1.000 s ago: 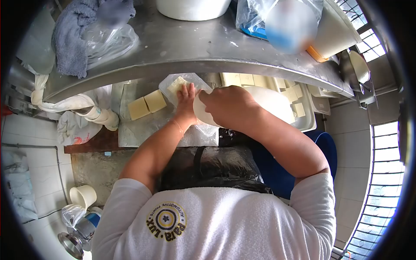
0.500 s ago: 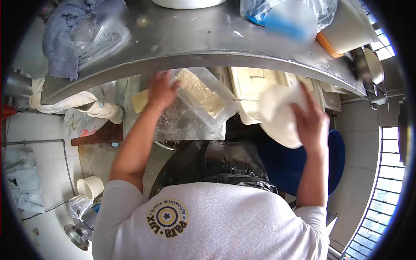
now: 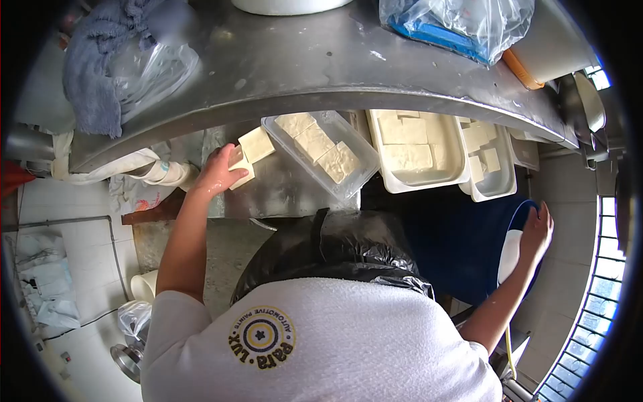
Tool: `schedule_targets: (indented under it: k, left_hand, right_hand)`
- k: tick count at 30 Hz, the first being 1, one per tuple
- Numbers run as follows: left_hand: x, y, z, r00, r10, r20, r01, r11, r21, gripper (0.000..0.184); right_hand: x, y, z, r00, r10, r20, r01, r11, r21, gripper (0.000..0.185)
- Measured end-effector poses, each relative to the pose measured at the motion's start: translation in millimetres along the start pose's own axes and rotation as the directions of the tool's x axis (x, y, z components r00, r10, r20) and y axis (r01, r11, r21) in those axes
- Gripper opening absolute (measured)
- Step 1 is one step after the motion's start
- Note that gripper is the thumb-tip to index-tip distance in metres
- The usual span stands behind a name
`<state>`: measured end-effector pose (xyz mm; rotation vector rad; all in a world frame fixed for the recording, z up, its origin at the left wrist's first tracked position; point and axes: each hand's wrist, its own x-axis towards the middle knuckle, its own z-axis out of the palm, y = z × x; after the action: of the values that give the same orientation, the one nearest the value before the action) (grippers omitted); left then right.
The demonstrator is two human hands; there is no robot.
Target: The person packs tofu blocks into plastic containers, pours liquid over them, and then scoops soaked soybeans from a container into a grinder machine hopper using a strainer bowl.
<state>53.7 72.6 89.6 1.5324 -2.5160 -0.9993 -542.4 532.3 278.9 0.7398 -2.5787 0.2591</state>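
Steel worktop [image 3: 295,191] — left hand [image 3: 218,173] curled round pale block [image 3: 244,181]; right hand [image 3: 536,232] outstretched — grip unclear.

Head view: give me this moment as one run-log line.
Left hand: touching pale block | Right hand: at mouth of blue barrel, grip unclear | Clear container: other pale blocks inside

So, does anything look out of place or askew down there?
Mildly: the clear tub sits at a slant across the metal surface, its near corner by the front edge, while the white tray beside it stands straighter.
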Motion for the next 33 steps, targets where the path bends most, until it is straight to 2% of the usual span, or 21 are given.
schedule_targets:
  k: [1,3,4,5,7,8,9,11,13,14,16,19,20,22,24,25,26,29,31,32,33]
  left_hand:
    - [-3.6,2.5,2.3,1.000,0.002,0.004,-0.002,1.000,0.007,0.083]
    - [-7.9,6.5,4.9,1.000,0.011,0.014,-0.013,0.988,0.156,0.079]
    - [-10.4,8.0,4.6,0.999,0.026,0.029,-0.029,0.992,0.124,0.075]
    - [-10.7,8.2,4.2,0.999,0.028,0.032,-0.032,0.991,0.127,0.075]
    - [-10.8,6.8,3.6,0.996,-0.010,0.087,0.006,0.999,0.040,0.068]
    - [-12.1,2.3,4.7,0.996,-0.009,0.090,0.005,0.999,0.044,0.068]
    - [-14.8,-4.6,6.9,0.993,-0.001,0.116,0.012,0.995,-0.099,0.064]
    - [-21.6,-6.8,11.7,0.989,0.013,0.148,0.023,0.971,-0.237,0.060]
    - [-29.8,-0.1,21.2,0.979,0.039,0.202,0.110,0.732,-0.672,0.060]
    - [-31.2,6.9,24.0,0.976,0.046,0.211,0.111,0.733,-0.672,0.060]
    - [-29.2,29.7,24.4,0.940,0.187,0.287,0.167,0.481,-0.860,0.065]
    - [-14.4,78.1,28.7,0.917,0.283,0.282,0.183,0.331,-0.926,0.065]
    - [-7.9,100.4,32.0,0.910,0.360,0.205,0.128,0.228,-0.965,0.060]
    - [5.3,123.8,28.2,0.902,0.360,0.239,0.150,0.257,-0.955,0.063]
    - [7.5,149.0,16.2,0.889,0.371,0.269,0.184,0.249,-0.951,0.066]
    - [11.3,154.4,13.2,0.902,0.318,0.293,0.197,0.301,-0.933,0.067]
    - [17.1,156.5,12.8,0.940,0.223,0.259,0.149,0.413,-0.898,0.065]
    - [54.7,125.5,24.9,0.995,-0.076,0.068,0.101,0.794,-0.599,0.053]
    - [97.7,58.0,35.9,0.909,0.222,-0.352,-0.242,0.970,-0.015,0.049]
    - [104.7,46.6,31.2,0.855,0.287,-0.431,-0.224,0.956,0.191,0.050]
    - [114.9,33.1,28.5,0.855,0.296,-0.425,-0.234,0.953,0.193,0.050]
  right_hand:
    - [-5.0,-19.5,11.6,1.000,-0.015,0.000,0.015,0.989,0.147,0.036]
    - [-13.0,-63.1,31.3,0.939,-0.342,-0.043,0.344,0.932,0.111,0.030]
    - [-20.0,-87.6,42.5,0.926,-0.374,-0.060,0.378,0.909,0.173,0.028]
    - [-33.0,-128.5,38.2,0.962,-0.268,0.046,0.222,0.870,0.440,0.029]
    - [-46.2,-171.2,59.5,0.925,-0.376,0.053,0.276,0.762,0.585,0.028]
    - [-53.7,-200.0,56.1,0.916,-0.359,0.178,0.173,0.755,0.632,0.029]
    - [-60.8,-215.9,73.2,0.875,-0.476,0.083,0.308,0.682,0.664,0.030]
    - [-72.6,-265.7,67.1,0.816,-0.558,0.148,0.226,0.545,0.807,0.033]
    - [-86.6,-309.2,69.8,0.734,-0.653,0.186,0.101,0.376,0.921,0.033]
    - [-94.9,-328.7,74.0,0.681,-0.703,0.203,0.027,0.301,0.953,0.036]
    - [-107.6,-365.6,80.4,0.561,-0.805,0.195,-0.012,0.227,0.974,0.045]
    - [-116.5,-397.8,72.3,0.284,-0.871,0.401,-0.262,0.331,0.906,0.081]
    - [-122.2,-402.1,77.8,0.290,-0.859,0.421,-0.371,0.305,0.877,0.082]
    - [-122.5,-398.6,88.4,0.306,-0.818,0.486,-0.468,0.316,0.826,0.089]
    - [-115.4,-388.5,93.1,0.233,-0.768,0.596,-0.874,0.104,0.475,0.078]
    - [-104.9,-380.1,94.5,0.167,-0.770,0.616,-0.962,0.010,0.273,0.076]
    - [-101.0,-372.0,93.8,0.190,-0.657,0.730,-0.979,-0.067,0.195,0.067]
    - [-84.3,-339.9,157.1,0.276,-0.646,0.712,-0.961,-0.209,0.183,0.056]
    - [-56.8,-321.0,165.8,0.382,-0.555,0.739,-0.923,-0.270,0.274,0.047]
    - [-43.2,-311.7,194.6,0.420,-0.539,0.731,-0.905,-0.309,0.292,0.039]
    - [-28.5,-305.9,194.7,0.467,-0.450,0.761,-0.882,-0.294,0.368,0.036]
